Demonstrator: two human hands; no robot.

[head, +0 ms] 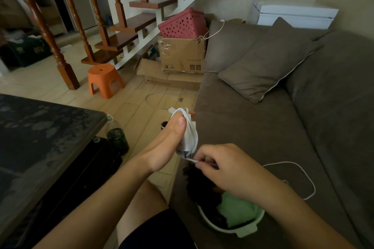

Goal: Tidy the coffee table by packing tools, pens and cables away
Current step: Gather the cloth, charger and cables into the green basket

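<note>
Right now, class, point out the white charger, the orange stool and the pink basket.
white charger (187,137), head view, middle of its cable-wrapped body
orange stool (102,71), head view, seat top
pink basket (182,24), head view, perforated side wall

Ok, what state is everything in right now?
Left hand: grips the charger.
Charger: held, cable wound round it.
Right hand: pinches the cable end.
Cable: partly wound, loose loop on sofa.
Green tub: open, holding things.
Cardboard box: open, pink basket on top.
</note>
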